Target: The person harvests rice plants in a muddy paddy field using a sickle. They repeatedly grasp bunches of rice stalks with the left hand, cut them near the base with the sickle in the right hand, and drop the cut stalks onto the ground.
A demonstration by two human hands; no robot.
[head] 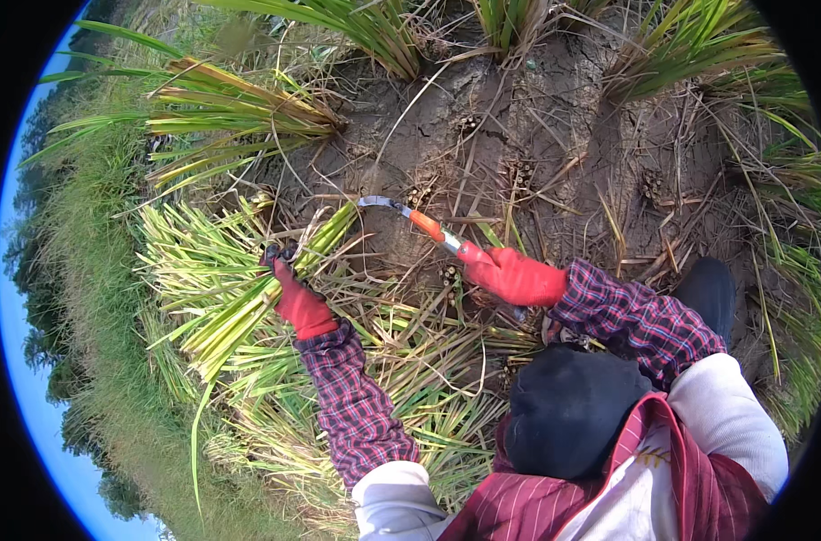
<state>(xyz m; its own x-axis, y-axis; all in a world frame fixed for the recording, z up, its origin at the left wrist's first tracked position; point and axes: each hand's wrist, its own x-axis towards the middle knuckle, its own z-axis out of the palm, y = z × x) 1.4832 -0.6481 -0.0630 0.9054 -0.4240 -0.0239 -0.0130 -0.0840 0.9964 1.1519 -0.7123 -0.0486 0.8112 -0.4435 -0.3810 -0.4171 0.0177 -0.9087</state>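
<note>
My left hand (pixel 301 297), in a red glove with dark fingertips, grips a bundle of cut green stalks (pixel 248 304) that look like rice. The bundle slants above a pile of laid stalks (pixel 187 257). In my red-gloved right hand (pixel 515 274) is a sickle (pixel 429 224) with an orange section and a short curved metal blade. The blade's tip lies close to the upper end of the bundle; whether they touch I cannot tell.
Standing rice clumps (pixel 248 115) rise at the upper left, with more clumps (pixel 694 54) at the upper right. Short cut stubble (pixel 518 172) dots the cracked muddy soil (pixel 437 149). Cut stalks (pixel 397 358) lie around my dark boot (pixel 708 294) and knee (pixel 573 412). Grass (pixel 106 270) borders the left.
</note>
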